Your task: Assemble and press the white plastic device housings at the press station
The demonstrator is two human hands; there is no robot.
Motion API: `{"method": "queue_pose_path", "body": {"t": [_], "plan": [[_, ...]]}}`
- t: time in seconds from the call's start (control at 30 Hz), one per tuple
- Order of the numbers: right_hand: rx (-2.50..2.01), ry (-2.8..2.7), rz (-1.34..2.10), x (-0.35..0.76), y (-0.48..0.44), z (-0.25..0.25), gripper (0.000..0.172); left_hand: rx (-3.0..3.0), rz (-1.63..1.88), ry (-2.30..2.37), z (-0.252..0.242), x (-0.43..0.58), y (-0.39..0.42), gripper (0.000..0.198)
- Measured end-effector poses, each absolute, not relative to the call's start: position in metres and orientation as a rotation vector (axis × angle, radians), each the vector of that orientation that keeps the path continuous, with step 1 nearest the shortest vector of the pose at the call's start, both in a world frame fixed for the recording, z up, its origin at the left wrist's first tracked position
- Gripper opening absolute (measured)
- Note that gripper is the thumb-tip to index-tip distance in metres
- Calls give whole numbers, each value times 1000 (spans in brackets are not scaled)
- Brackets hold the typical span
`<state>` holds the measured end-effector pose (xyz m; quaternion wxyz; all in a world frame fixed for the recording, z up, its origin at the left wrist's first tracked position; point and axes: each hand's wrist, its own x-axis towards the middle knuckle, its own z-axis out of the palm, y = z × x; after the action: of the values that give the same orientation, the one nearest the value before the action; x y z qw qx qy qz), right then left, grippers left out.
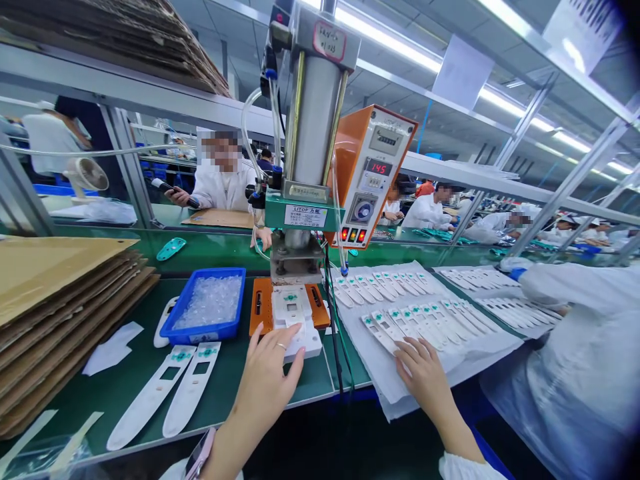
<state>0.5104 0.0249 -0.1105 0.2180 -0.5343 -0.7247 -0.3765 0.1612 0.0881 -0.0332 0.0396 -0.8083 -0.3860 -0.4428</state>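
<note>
My left hand [270, 373] rests with fingers spread on the white fixture block [295, 320] under the pneumatic press [310, 133]; a white plastic part lies in the fixture. My right hand [423, 373] lies flat, fingers apart, on a white sheet [480, 347], its fingertips touching the nearest of several long white plastic strips [395, 327] laid in rows. Neither hand grips anything.
A blue tray [207, 307] of small clear parts sits left of the press. Two white strips [170, 393] lie near the front edge. Cardboard sheets [60, 300] are stacked at left. An orange control box [373, 173] shows 145. A white-coated person [580, 360] works at right; others sit across.
</note>
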Motion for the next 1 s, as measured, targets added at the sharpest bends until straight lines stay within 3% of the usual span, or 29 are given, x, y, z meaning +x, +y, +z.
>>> {"method": "queue_pose_path", "body": {"t": [0.17, 0.47, 0.73, 1.0], "plan": [[-1374, -1878, -886, 480, 22, -104, 12, -2419, -1469, -1094, -30, 170, 93, 24], [-1154, -1840, -839, 441, 14, -88, 25, -2263, -1585, -1058, -23, 123, 44, 25], [-1038, -1788, -861, 392, 1, -41, 26, -2177, -1317, -1176, -68, 46, 17, 25], [-807, -2069, -805, 352, 32, -27, 18, -2282, -1176, -1141, -96, 41, 24, 28]]}}
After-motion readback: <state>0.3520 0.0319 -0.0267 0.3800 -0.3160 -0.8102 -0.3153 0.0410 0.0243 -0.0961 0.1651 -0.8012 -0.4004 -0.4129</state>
